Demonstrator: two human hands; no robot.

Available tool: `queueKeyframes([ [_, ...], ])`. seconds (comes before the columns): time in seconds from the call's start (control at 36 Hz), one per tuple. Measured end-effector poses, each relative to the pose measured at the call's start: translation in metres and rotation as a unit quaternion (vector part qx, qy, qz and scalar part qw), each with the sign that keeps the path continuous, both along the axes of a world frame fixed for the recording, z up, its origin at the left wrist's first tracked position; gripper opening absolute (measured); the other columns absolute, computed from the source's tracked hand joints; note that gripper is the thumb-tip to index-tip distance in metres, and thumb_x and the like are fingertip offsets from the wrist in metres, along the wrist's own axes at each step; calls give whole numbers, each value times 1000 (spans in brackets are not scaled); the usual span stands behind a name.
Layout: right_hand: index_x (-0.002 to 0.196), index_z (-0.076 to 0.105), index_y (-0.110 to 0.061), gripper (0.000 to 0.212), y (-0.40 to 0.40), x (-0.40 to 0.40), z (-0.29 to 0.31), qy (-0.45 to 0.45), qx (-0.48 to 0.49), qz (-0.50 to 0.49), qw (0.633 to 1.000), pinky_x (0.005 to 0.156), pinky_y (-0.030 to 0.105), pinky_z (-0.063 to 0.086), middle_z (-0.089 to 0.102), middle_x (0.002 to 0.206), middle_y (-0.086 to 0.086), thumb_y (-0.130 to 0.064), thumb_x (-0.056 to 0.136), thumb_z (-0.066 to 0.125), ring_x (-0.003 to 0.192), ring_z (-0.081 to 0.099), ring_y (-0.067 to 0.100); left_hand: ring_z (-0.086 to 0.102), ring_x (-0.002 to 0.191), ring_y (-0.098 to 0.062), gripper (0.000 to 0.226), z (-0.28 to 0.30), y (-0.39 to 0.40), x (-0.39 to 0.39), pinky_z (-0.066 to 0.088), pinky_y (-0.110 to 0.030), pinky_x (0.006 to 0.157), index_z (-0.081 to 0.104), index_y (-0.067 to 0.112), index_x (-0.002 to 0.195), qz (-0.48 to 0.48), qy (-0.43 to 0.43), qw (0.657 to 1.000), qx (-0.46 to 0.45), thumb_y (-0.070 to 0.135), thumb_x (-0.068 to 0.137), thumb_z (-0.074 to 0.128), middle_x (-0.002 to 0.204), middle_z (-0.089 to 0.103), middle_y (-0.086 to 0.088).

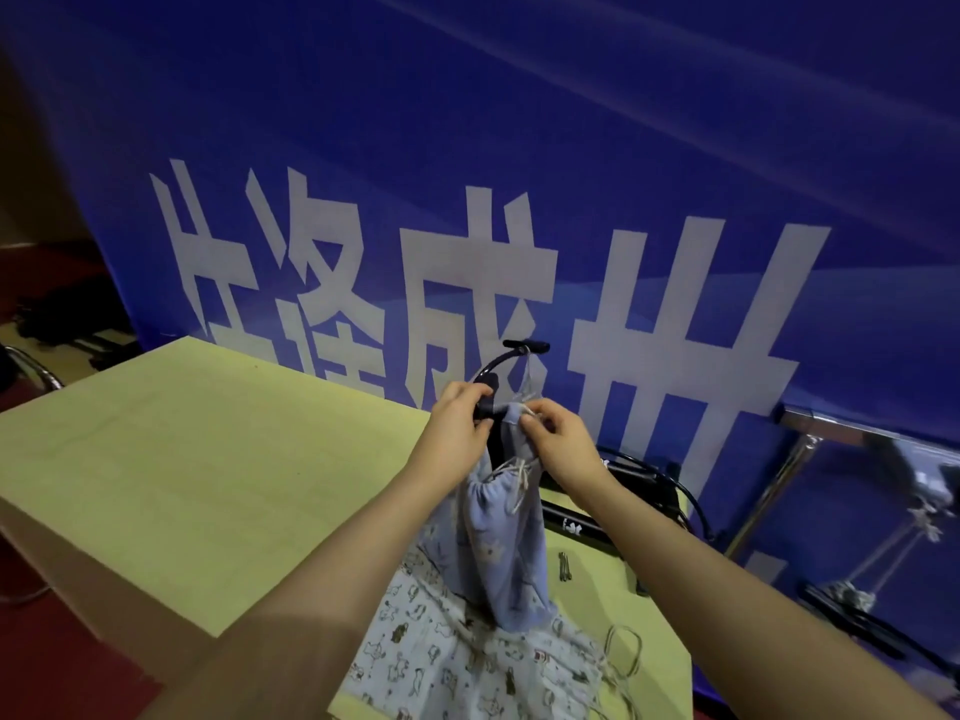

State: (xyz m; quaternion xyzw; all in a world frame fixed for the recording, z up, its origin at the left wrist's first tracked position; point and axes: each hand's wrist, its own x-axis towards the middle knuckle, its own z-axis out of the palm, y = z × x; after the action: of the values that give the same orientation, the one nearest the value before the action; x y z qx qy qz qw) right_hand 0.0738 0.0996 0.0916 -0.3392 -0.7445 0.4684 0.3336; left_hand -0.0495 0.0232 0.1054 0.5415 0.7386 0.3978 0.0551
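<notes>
A pale blue drawstring garment point(506, 543) is hanging upright, its waistband bunching against a dark curved hanger point(496, 363) at its twelve o'clock.

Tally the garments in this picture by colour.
Blue-grey drawstring cloth garment, on the black plastic clip hanger: 1
White animal-print cloth garment, on the yellow table: 1
Total: 2

left grip point(457, 433) — holds hanger point(519, 346) | right grip point(563, 444) — pinches blue garment point(511, 543)
</notes>
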Motion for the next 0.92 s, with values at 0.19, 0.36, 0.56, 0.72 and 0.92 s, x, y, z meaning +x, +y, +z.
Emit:
queueKeyframes([
  [0.19,121,50,-26,35,-2,13,-2,-35,158,8,987,70,20,47,48,96,0,-16,90,61,77,50,8,52,116,-23,37,1,-2,-3,38,-23,94,53,7,129,31,27,999,10,22,95,54,128,50,-9],
  [0.36,81,65,-25,27,-3,21,-6,-131,189,62,971,79,44,49,55,84,4,-45,93,50,78,55,17,58,101,-30,30,-1,2,2,49,-39,87,55,4,121,30,72,997,2,18,96,51,119,52,-13],
  [0.56,74,58,-34,27,-5,29,-3,-319,242,127,907,77,30,27,41,91,-1,-60,76,65,94,36,19,57,102,-27,29,0,8,8,46,-33,76,53,8,122,45,142,989,-22,23,98,44,122,51,-9],
  [0.72,88,73,-26,20,-2,36,0,-241,231,61,941,87,28,18,41,116,-5,-44,82,67,109,26,14,44,119,-21,33,-6,7,7,36,-30,95,57,13,120,59,245,968,2,32,98,43,124,57,-3],
  [0.92,86,68,-14,12,5,43,11,-165,195,19,967,86,23,32,46,105,-1,-22,91,61,99,40,14,48,122,-20,29,-1,11,6,27,-31,105,61,11,116,14,203,979,5,26,97,46,123,60,-3],
])
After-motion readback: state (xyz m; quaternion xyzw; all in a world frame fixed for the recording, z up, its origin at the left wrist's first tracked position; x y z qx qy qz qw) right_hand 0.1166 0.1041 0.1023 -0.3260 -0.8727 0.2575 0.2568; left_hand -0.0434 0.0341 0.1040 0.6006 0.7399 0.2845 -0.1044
